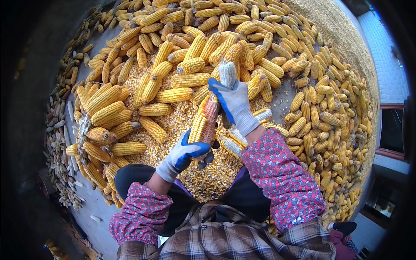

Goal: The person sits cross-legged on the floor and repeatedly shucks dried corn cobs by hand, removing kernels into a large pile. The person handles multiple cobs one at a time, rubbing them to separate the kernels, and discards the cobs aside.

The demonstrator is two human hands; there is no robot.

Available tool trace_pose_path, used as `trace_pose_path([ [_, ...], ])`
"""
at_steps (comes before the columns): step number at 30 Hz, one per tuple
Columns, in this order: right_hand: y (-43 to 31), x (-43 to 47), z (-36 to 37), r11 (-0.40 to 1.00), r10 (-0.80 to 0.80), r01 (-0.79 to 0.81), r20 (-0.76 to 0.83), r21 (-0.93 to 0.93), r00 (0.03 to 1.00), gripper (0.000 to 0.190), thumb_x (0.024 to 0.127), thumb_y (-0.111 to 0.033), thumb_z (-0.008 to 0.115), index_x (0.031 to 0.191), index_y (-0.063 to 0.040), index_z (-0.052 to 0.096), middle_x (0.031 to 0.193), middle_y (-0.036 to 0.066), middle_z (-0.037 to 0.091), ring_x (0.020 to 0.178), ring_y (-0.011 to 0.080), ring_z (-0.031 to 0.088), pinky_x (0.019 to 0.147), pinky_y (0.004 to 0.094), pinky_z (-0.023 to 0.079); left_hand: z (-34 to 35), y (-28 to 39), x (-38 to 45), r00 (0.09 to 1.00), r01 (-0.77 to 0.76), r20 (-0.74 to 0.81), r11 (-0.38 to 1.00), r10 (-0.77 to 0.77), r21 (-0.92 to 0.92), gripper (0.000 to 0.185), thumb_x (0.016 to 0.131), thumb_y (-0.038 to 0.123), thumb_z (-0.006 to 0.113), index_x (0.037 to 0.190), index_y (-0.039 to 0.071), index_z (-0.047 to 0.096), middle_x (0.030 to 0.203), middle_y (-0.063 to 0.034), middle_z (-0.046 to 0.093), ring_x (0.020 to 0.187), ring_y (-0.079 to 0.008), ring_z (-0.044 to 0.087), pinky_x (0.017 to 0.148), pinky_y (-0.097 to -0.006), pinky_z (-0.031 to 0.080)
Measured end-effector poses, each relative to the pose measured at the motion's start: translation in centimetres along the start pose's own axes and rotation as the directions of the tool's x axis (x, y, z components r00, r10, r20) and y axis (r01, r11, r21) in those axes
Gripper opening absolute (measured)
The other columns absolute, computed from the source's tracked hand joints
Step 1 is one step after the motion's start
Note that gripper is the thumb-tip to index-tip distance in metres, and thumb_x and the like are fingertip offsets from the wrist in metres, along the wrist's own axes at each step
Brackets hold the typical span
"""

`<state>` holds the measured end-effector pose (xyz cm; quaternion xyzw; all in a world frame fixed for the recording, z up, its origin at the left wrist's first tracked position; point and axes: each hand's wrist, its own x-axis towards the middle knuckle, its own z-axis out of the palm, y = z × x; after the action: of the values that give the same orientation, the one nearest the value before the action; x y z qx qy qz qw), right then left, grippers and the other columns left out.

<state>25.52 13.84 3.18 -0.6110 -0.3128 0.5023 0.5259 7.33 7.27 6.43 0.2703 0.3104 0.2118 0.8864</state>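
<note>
My left hand (183,154), in a blue and grey work glove, holds a corn ear (202,123) near its lower end. Yellow kernels cover that ear's left side, while its right side is stripped to the reddish cob. My right hand (234,100), gloved alike, grips a pale bare corncob (227,74) that sticks up past the fingers. Its heel is close to the ear's upper right side; whether the two touch is hidden. Loose kernels (201,182) lie heaped below both hands and between the knees. Partly stripped ears (231,146) rest just under the right wrist.
Whole yellow ears (195,48) are piled ahead, with a tied bundle of ears (105,107) at the left. More ears (338,130) spread along the right. Husks and bare cobs (61,156) lie at far left on the concrete floor (97,208). Another person (341,243) shows at lower right.
</note>
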Motion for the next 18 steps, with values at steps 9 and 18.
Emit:
trace_pose_path([
  [9,-3.3,-2.2,0.5,0.94,-0.018,0.072,0.162,-0.333,0.987,0.034,0.07,-0.019,0.075,0.095,0.0,0.062,0.08,0.009,0.066,0.076,0.0164,0.064,0.068,0.0309,0.05,-0.2,-0.6,0.6,0.985,-0.102,-0.105,0.948,0.139,0.301,0.051,0.068,0.015,0.07,0.112,0.002,0.048,0.085,-0.0074,0.061,0.066,-0.0137,0.06,0.053,-0.0269,0.05],
  [18,-2.1,0.2,-1.2,0.966,0.134,-0.152,0.098,0.207,0.986,0.022,0.075,-0.009,0.07,0.094,-0.001,0.063,0.078,0.003,0.065,0.067,0.0115,0.06,0.059,0.0224,0.047,0.2,0.1,0.7,0.976,-0.026,-0.194,0.94,0.097,0.339,0.06,0.066,0.014,0.074,0.118,0.004,0.044,0.087,-0.0038,0.059,0.063,-0.0118,0.058,0.051,-0.0239,0.048],
])
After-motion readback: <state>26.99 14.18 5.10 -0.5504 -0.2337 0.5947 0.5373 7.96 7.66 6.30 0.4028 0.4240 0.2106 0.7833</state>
